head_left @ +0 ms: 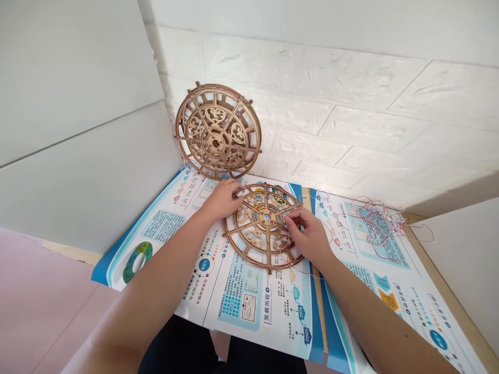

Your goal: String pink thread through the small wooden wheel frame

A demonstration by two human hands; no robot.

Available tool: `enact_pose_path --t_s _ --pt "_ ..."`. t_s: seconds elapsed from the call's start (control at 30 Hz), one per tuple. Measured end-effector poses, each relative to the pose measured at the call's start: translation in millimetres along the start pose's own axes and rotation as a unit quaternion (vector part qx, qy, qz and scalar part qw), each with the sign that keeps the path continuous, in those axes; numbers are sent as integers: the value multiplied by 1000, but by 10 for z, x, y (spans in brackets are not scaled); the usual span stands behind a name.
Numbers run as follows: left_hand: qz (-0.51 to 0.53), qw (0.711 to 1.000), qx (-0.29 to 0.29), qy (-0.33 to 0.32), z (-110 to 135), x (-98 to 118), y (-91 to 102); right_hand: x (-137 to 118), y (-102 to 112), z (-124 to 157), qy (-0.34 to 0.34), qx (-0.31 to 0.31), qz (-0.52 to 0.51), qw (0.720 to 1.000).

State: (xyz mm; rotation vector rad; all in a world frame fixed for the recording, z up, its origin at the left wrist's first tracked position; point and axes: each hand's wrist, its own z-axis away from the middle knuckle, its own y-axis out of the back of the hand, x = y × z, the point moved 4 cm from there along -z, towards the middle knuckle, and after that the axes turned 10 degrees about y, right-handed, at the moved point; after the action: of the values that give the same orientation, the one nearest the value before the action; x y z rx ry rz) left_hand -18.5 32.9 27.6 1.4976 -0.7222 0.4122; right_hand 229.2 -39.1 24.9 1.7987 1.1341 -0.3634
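Note:
A round, bronze-coloured openwork frame (260,218) with spokes and scroll patterns lies flat on printed paper in front of me. My left hand (223,199) has its fingers curled at the frame's upper left rim, with the fingertips partly hidden. Close to the hub, my right hand (310,236) pinches a thin pinkish wire (289,240) between thumb and forefinger. That wire loops over the right side of the frame and past its edge.
Similar round frames (215,143) lean stacked against the white brick-pattern wall (304,114) at the back left. A loose tangle of thin red and white wire (382,221) lies on the right. Printed posters (183,291) cover the table; white panels stand on both sides.

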Motion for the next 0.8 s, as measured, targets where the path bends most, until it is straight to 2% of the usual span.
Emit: enact_pose_path --t_s 0.17,0.3,0.47,0.57,0.67,0.8 --pt "58 987 -102 -106 67 186 -137 -60 11 3 35 5 8 999" --pt "66 977 -137 -147 86 217 -237 -131 4 8 84 -14 34 996" --pt "108 967 -168 -158 154 327 -259 -264 -51 17 155 -51 51 985" --pt "171 949 -196 -177 207 450 -242 -343 -84 19 191 -59 48 979" --pt "212 930 -233 -189 234 523 -245 -395 -90 19 229 -54 47 971" --pt "208 929 -251 -174 236 531 -263 -435 -48 27 276 -29 42 960"
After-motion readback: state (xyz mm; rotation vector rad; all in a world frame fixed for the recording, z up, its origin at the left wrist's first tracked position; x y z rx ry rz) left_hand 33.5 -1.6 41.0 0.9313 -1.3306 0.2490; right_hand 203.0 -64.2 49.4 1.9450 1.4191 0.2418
